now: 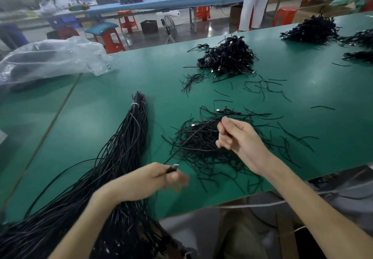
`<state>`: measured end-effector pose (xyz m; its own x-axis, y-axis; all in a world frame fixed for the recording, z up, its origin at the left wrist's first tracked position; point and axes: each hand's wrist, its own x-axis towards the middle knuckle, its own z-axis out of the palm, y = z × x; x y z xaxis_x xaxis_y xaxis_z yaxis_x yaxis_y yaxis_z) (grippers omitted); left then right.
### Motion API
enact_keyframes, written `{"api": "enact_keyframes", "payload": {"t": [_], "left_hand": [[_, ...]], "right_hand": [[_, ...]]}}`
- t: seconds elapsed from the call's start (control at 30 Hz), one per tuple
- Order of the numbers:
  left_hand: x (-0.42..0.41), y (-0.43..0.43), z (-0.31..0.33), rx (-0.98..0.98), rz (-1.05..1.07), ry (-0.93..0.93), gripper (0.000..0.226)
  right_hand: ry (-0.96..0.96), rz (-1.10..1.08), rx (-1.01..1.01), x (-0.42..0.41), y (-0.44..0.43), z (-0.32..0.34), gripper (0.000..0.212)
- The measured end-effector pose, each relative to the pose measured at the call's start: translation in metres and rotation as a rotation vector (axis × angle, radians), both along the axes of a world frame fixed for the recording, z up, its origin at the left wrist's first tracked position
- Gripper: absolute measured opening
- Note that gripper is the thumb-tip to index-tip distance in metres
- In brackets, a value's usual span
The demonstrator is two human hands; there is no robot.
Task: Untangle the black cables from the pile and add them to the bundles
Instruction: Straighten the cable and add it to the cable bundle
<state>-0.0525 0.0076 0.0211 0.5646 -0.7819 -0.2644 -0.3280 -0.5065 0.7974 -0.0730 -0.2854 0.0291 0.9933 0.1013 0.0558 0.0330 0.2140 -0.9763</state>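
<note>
**Light, limp cable: take it by the plug**

Head view: the left hand (pixel 149 180) sits low and centre-left in the frame. Its grip is narrow, pinching the cable (pixel 182 147) just behind the silver-tipped connector (pixel 175 167). The fingers are blurred. From there the cable runs up and right into the loose pile (pixel 201 147) at the centre. The right hand (pixel 242 137) hangs over the pile's right side, fingers curled in a tight grip on what look like thin strands of it.

The long bundle (pixel 125 137) lies from the lower left towards the middle of the green bench (pixel 101 81). A white tie (pixel 137 104) cinches it near its far end. A second tangled heap (pixel 226 59) sits in the upper middle of the frame, and a clear plastic bag (pixel 50 57) in the upper left.

The cable looks thin, light and floppy, with a smooth jacket that would probably slip through a loose pinch. The rigid plug is the surest hold. Pulling hard may tighten snags, so the other hand is best used to pin the pile down.
</note>
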Motion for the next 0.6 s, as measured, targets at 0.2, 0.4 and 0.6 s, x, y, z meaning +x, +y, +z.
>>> {"api": "enact_keyframes", "payload": {"t": [0.2, 0.4, 0.6], "left_hand": [[0.009, -0.018, -0.021, -0.499, 0.448, 0.072, 0.049], [0.018, -0.027, 0.016, -1.248, 0.550, 0.584, 0.053], [-0.003, 0.006, 0.048, -0.839, 0.141, 0.515, 0.048]], "right_hand": [[-0.256, 0.117, -0.145, -0.017, 0.039, 0.038, 0.036], [-0.224, 0.339, -0.428, -0.043, 0.071, 0.002, 0.036], [0.103, 0.193, -0.288, -0.016, 0.052, -0.024, 0.051]]}}
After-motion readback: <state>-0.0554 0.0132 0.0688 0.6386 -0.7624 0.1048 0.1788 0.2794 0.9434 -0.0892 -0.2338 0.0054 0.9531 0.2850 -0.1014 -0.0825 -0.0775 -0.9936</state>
